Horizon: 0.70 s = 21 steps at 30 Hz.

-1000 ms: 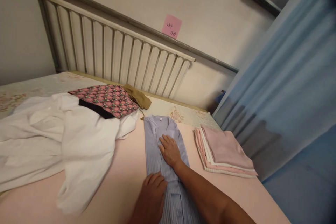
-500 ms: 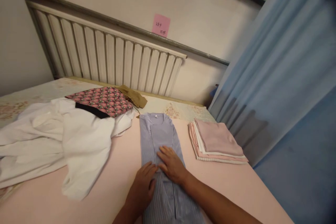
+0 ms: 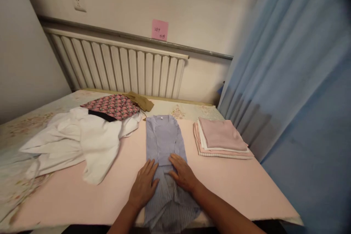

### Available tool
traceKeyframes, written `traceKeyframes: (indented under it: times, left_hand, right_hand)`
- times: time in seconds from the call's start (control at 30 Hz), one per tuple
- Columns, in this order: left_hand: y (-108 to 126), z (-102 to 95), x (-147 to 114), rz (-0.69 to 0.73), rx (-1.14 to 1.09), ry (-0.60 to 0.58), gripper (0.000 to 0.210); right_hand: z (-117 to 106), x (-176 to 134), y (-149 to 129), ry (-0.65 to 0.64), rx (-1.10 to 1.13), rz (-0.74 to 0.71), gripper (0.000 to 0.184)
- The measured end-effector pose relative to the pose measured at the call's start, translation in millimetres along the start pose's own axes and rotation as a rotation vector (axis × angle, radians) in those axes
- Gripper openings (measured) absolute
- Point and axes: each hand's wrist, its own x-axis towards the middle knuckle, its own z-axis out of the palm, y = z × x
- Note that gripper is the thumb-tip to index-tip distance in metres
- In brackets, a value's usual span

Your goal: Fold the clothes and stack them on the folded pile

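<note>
On a pink sheet (image 3: 227, 186) near a radiator (image 3: 137, 67), a blue shirt (image 3: 167, 140) lies under the left hand (image 3: 143, 183) and right hand (image 3: 184, 173), set slightly apart, fingers extended.

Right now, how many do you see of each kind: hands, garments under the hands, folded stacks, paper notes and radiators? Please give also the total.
Hands: 2 (left hand, right hand)
Garments under the hands: 1 (lavender shirt)
Folded stacks: 1
Paper notes: 1
Radiators: 1
Total: 6

Pale radiator (image 3: 132, 71), blue curtain (image 3: 276, 76)
</note>
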Motion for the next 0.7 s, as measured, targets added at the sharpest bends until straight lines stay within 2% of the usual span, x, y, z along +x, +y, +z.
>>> traceKeyframes:
  times: [0.13, 0.3, 0.37, 0.5, 0.7]
  left_hand:
    - [2, -1.0, -12, -0.042, -0.039, 0.044, 0.051]
    - [2, -3.1, -23, -0.21, -0.211, 0.201, 0.042]
    - [7, -6.0, -27, -0.309, -0.282, 0.229, 0.04]
    - [22, -13.3, -36, -0.496, -0.399, 0.234, 0.042]
    - [34, -22.1, -48, -0.701, -0.486, 0.095, 0.038]
  right_hand:
    - [-15, -48, 23, 0.158, 0.195, 0.137, 0.047]
    - [-27, -95, 38, 0.39, 0.758, 0.656, 0.029]
    - [-28, -104, 34, 0.405, 0.879, 0.755, 0.031]
    - [-19, -109, 17, 0.403, 1.064, 0.845, 0.038]
    - [-12, -110, -2, 0.331, 1.174, 0.944, 0.032]
